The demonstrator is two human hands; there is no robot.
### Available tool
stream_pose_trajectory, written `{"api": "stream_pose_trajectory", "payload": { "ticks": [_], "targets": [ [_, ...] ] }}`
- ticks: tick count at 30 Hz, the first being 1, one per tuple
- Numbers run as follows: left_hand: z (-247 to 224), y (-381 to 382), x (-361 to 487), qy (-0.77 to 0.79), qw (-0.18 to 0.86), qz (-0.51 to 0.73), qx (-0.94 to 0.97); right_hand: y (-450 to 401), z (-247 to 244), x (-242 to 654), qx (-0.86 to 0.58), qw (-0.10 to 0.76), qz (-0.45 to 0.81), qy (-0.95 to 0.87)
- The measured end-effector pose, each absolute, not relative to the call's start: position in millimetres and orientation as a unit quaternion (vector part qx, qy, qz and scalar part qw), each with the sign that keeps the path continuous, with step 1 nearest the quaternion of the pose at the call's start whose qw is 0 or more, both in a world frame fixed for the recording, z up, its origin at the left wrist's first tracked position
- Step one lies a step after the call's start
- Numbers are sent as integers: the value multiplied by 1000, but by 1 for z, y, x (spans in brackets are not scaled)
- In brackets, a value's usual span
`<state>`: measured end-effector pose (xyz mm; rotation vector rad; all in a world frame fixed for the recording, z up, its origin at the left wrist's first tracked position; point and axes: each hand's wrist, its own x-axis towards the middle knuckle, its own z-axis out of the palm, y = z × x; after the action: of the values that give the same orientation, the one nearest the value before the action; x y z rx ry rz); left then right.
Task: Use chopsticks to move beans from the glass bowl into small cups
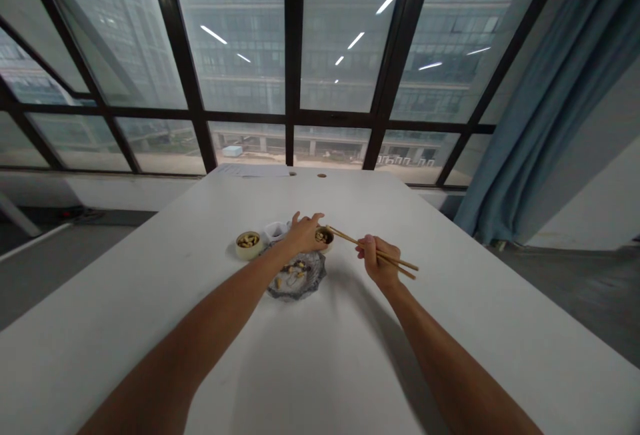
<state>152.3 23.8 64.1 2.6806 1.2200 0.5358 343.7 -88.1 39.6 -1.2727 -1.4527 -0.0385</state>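
My right hand (381,258) is closed around a pair of wooden chopsticks (345,235), which slant left with their tips at the rim of a small round bowl. That bowl (330,238) holds pale brown pieces that look like nuts. From its left side my left hand (303,234) grips the bowl, partly covering it; one finger is raised. Under my left forearm lies a shallow dish (315,283) with a grey, crinkled edge and scattered yellowish and dark pieces. A second pale round bowl (246,252), filled with similar nut-like pieces, stands to the left.
A small white container (275,230) sits behind the dish, partly hidden by my left arm. Papers (253,170) lie at the far end of the white table (320,368). Beyond are large windows, with a blue curtain (530,122) on the right.
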Motion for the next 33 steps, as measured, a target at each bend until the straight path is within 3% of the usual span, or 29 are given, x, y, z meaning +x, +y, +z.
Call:
{"api": "stream_pose_trajectory", "payload": {
  "ticks": [5, 12, 15, 25, 33],
  "targets": [
    [64, 23, 152, 413, 77, 181, 889, -90, 53, 340, -551, 523, -7, -650],
    [58, 33, 148, 408, 102, 169, 892, -99, 71, 327, -509, 652, 101, -553],
    [60, 37, 131, 385, 99, 186, 899, -105, 79, 320, -499, 662, 127, -544],
    [37, 41, 7, 452, 16, 385, 805, -106, 73, 299, -516, 411, 146, -737],
    [5, 34, -22, 452, 45, 450, 769, -104, 63, 298, -519, 389, 149, -746]
  ]
}}
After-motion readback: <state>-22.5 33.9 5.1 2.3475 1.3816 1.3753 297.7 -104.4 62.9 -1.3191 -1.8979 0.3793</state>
